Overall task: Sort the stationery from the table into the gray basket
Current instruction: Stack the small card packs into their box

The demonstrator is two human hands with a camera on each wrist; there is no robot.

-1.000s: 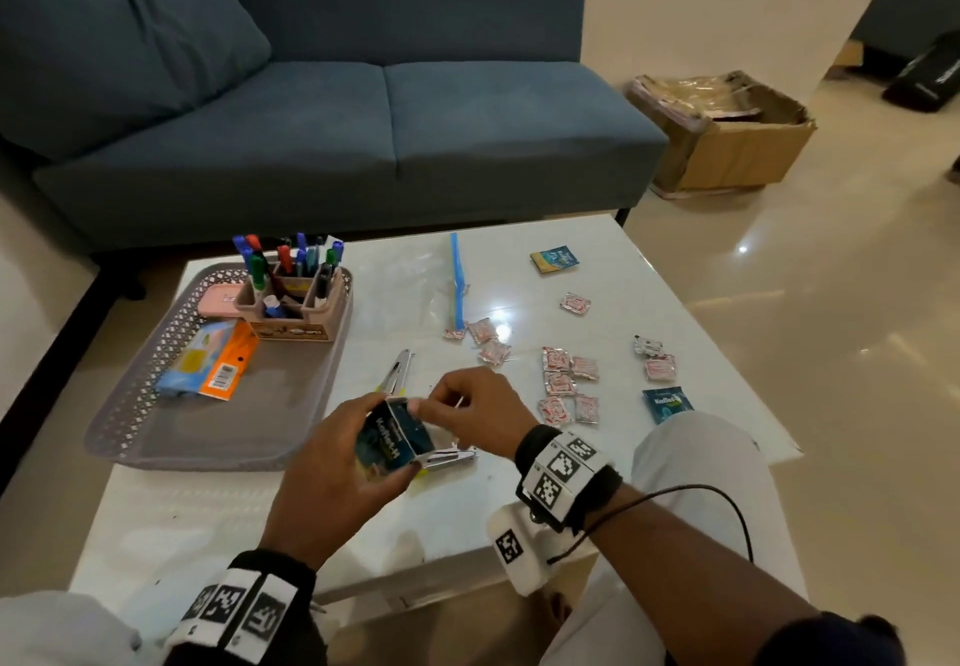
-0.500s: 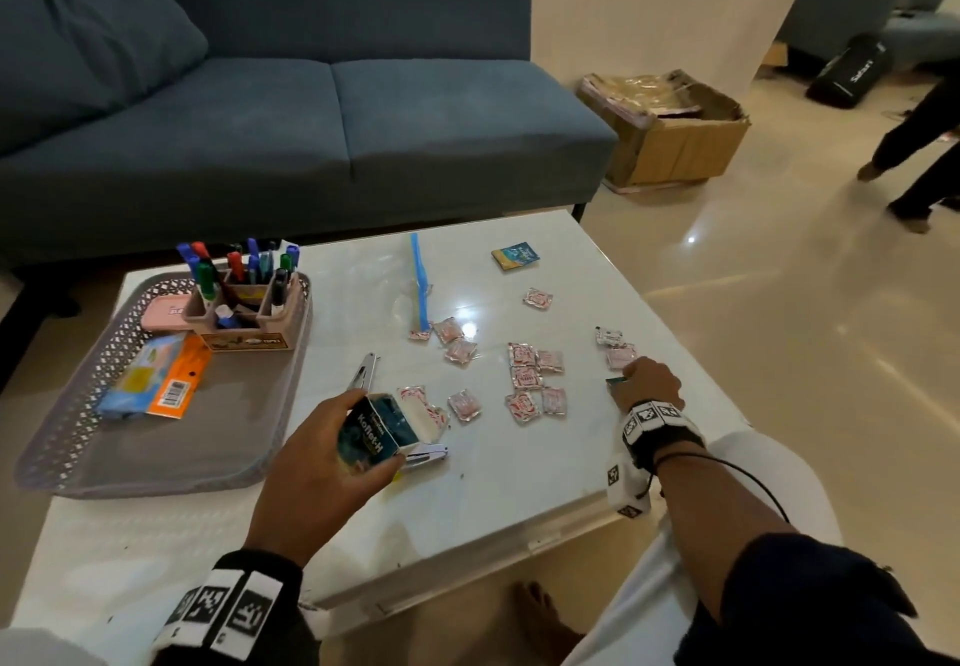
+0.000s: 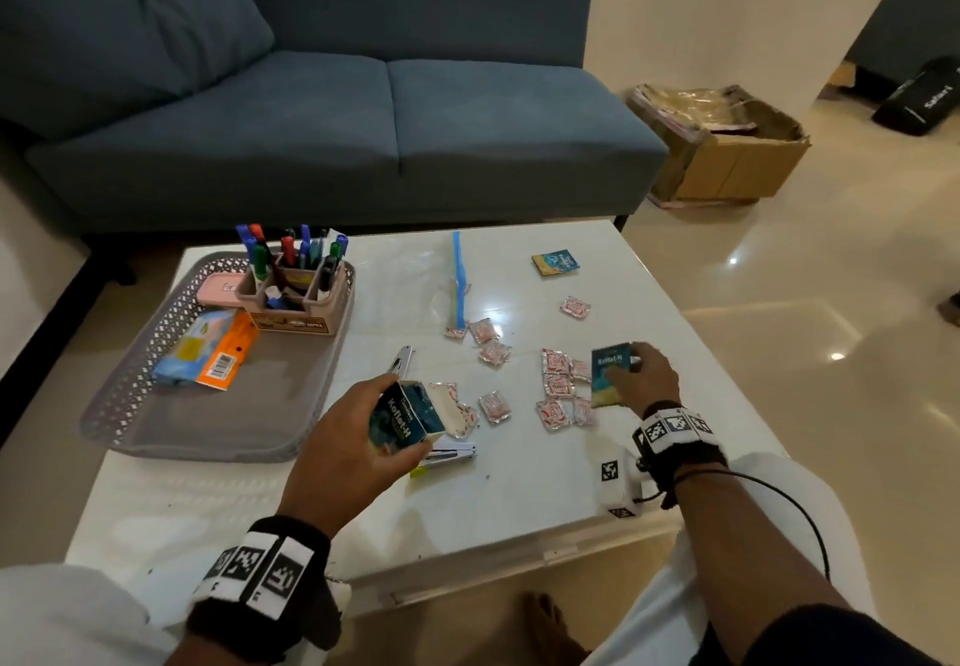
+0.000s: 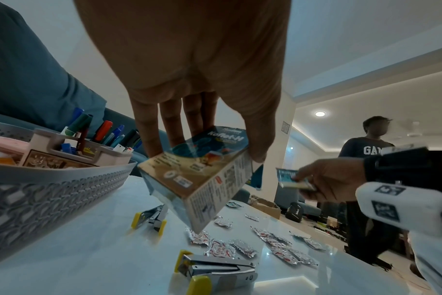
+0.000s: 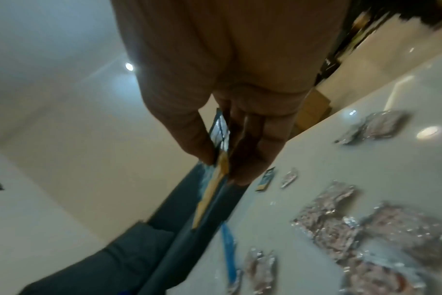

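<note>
- The gray basket (image 3: pixel 156 390) sat at the white table's (image 3: pixel 519 483) left, holding a pen holder (image 3: pixel 293 301); a blue sofa (image 3: pixel 363 135) and cardboard box (image 3: pixel 727 156) stood beyond.
- The left hand (image 3: pixel 343 457) gripped an open box (image 3: pixel 405 418) above a stapler (image 3: pixel 449 455).
- The right hand (image 3: pixel 647 379), half a second earlier down on the table, now pinched a flat packet (image 3: pixel 610 374) lifted over the foil sachets (image 3: pixel 558 384).

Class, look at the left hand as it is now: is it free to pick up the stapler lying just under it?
Probably not yet. The left hand already grips the Koflet-H box, so its fingers are occupied, though the stapler lies uncovered on the table.
</note>
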